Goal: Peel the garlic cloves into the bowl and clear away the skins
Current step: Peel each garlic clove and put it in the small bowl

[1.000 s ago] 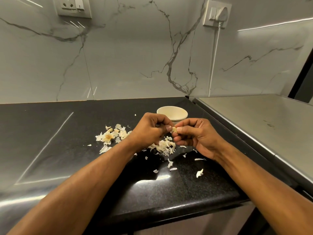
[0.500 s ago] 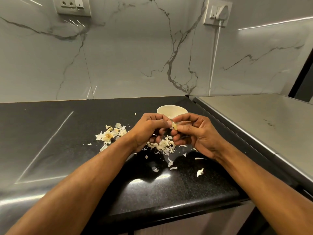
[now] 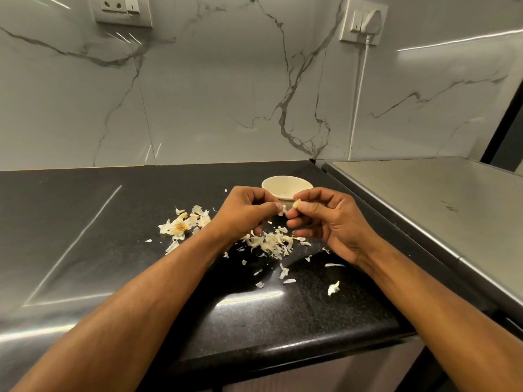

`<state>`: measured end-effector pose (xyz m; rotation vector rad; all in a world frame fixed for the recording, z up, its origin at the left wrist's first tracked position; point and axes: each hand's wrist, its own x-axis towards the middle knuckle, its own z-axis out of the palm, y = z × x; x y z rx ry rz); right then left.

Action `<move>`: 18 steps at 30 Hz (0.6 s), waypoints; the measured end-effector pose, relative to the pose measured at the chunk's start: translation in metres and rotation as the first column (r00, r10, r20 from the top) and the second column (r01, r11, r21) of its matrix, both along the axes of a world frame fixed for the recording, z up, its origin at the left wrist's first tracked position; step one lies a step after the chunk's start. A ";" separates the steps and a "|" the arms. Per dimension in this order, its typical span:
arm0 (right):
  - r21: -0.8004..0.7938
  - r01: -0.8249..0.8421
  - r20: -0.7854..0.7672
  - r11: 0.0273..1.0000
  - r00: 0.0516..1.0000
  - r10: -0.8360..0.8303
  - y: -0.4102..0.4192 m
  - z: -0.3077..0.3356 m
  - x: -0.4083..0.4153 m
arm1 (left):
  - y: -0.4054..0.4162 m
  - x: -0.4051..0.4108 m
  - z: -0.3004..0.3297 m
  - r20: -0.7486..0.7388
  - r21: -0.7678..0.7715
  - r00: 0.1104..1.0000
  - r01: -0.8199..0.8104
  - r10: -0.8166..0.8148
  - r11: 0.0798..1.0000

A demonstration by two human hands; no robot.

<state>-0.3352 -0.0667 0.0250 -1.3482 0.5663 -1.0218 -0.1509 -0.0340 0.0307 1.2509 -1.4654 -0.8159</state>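
A small garlic clove [image 3: 296, 204] is pinched at the tips of the right hand [image 3: 328, 222], between the thumb and the first finger, just in front of the bowl's near rim. A thin bit of skin [image 3: 282, 210] is pinched in the grip of the left hand [image 3: 245, 213], with the other fingers curled in. The skin bit is seen just beside the clove, and it cannot be told if the two are still joined. Half a second ago the two hands were pressed close together on the clove; now a small gap is seen between them, and both hands are held a little higher, nearer the bowl.

The cream bowl [image 3: 285, 184] is set on the black counter [image 3: 283, 315] right behind the hands. What is inside it cannot be made out.

Under the hands a heap of peeled skins [image 3: 270, 243] is spread on the counter. A second heap, with a dry garlic root piece [image 3: 181, 227], is left further to the left. Loose flakes are scattered nearer the front edge, and one bigger flake [image 3: 333, 288] is lying apart on the right. None of these heaps are seen to have moved.

A steel surface [image 3: 424, 199] is joined to the counter on the right. A marble wall [image 3: 212, 94] is seen behind, with a plug and white cable [image 3: 359, 89].
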 end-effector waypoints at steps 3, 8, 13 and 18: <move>-0.004 0.057 0.020 0.998 0.998 -0.057 -0.002 0.000 0.000 | -0.001 0.004 0.000 0.079 -0.063 0.996 -0.035 0.040 0.997; -0.075 0.180 0.021 0.981 0.984 -0.179 -0.006 -0.001 -0.001 | -0.010 0.012 -0.007 0.341 -0.166 0.932 -0.071 0.125 0.984; -0.259 0.359 -0.033 0.897 0.925 -0.380 -0.015 -0.001 -0.004 | -0.012 0.015 -0.009 0.521 -0.167 0.842 -0.061 0.140 0.984; -0.652 0.377 -0.171 0.658 0.772 -0.612 -0.034 0.011 -0.001 | -0.012 0.017 -0.006 0.558 -0.149 0.820 -0.050 0.126 0.988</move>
